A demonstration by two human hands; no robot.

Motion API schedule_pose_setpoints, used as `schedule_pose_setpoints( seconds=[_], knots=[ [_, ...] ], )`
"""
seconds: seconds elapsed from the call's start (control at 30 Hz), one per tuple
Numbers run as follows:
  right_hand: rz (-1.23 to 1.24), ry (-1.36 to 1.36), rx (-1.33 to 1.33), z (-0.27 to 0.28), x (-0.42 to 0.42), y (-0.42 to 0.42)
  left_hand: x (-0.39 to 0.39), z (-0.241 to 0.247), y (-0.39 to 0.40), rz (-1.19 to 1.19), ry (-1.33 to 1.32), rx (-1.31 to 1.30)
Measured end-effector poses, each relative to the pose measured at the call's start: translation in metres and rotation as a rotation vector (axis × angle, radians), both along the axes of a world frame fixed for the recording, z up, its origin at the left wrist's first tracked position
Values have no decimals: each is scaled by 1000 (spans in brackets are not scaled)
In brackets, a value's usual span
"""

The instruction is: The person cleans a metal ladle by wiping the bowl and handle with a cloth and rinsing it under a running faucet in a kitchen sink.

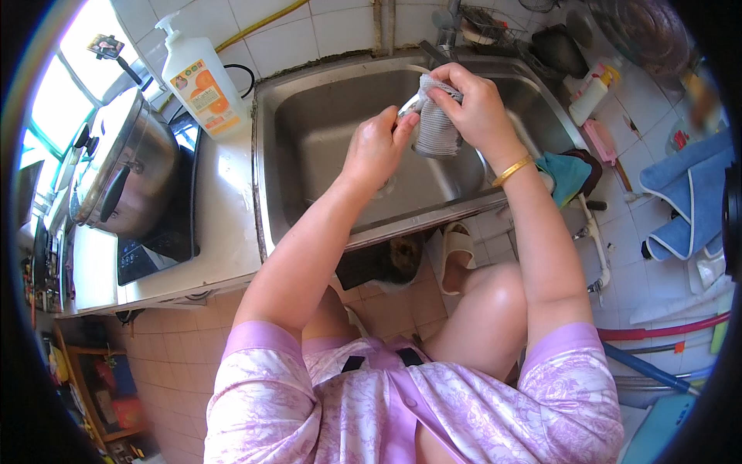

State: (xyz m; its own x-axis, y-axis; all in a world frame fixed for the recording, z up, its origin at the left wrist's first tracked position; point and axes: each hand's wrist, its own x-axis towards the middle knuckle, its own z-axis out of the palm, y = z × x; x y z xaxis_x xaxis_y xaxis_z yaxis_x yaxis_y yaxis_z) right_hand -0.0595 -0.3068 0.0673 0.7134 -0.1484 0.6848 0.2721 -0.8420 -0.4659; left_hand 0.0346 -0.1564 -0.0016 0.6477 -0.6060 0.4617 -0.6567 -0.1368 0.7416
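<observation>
Over the left bowl of a stainless steel sink (316,174), both my hands are raised and close together. My left hand (374,142) grips a small shiny metal utensil (409,108), thumb on top; its exact kind is hard to tell because fingers and cloth cover much of it. A white ribbed cloth (439,130) is pinched in my right hand (472,101) and lies against the utensil's far end, its lower part hanging down. The faucet (446,36) rises just behind my right hand.
Left of the sink, a large steel pot (136,168) stands on a black induction cooktop (156,255). A pump bottle (203,81) is at the sink's back left corner. A teal cloth (562,174) hangs at the right rim. Blue towels (690,191) hang farther right.
</observation>
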Motion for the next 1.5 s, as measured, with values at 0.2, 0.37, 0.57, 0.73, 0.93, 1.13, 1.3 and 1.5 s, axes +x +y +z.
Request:
schedule_pose_setpoints(
  seconds=[0.2,0.37,0.57,0.73,0.93,1.13,1.3,1.5],
  knots=[
    [73,156,95,0,-15,-15,-4,-1,0,-41,-47,81],
    [111,157,93,-12,-19,-23,-3,-4,-1,-122,87,175],
    [-3,163,67,-20,-16,-14,-3,-7,-1,-122,-66,217],
    [-260,205,-84,-27,-19,-9,-5,-12,-4,-113,-173,199],
    [-154,-192,185,-23,-17,-7,-1,-15,-10,-215,81,-30],
    [-108,-306,374,-23,-11,-16,2,-7,-9,-351,570,-258],
    [-12,-228,334,-29,0,9,-2,-1,-11,-344,525,-371],
    [15,-266,233,-32,12,26,4,-9,-14,-303,468,-432]
  ],
)
